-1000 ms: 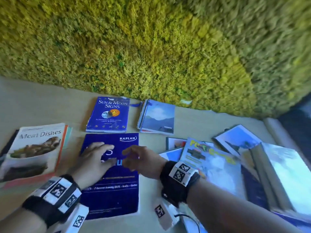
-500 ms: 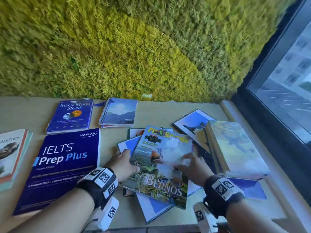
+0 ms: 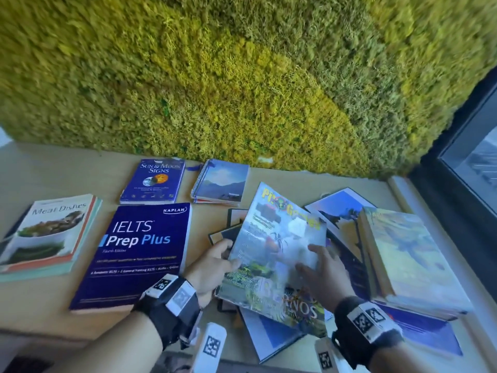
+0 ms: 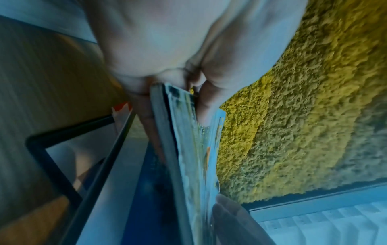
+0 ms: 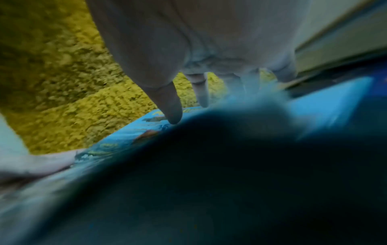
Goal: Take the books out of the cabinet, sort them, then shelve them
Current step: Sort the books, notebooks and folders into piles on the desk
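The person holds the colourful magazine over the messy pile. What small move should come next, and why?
Probably lift the magazine clear of the pile. The left hand already grips its left edge, thumb on the cover, the right hand lies flat on top, and its far edge is tilted up off the books underneath.

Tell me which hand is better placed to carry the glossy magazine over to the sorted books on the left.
Probably the left. The left hand already pinches the magazine by its left edge, on the sorted books' side. The right hand only lies flat on its cover.
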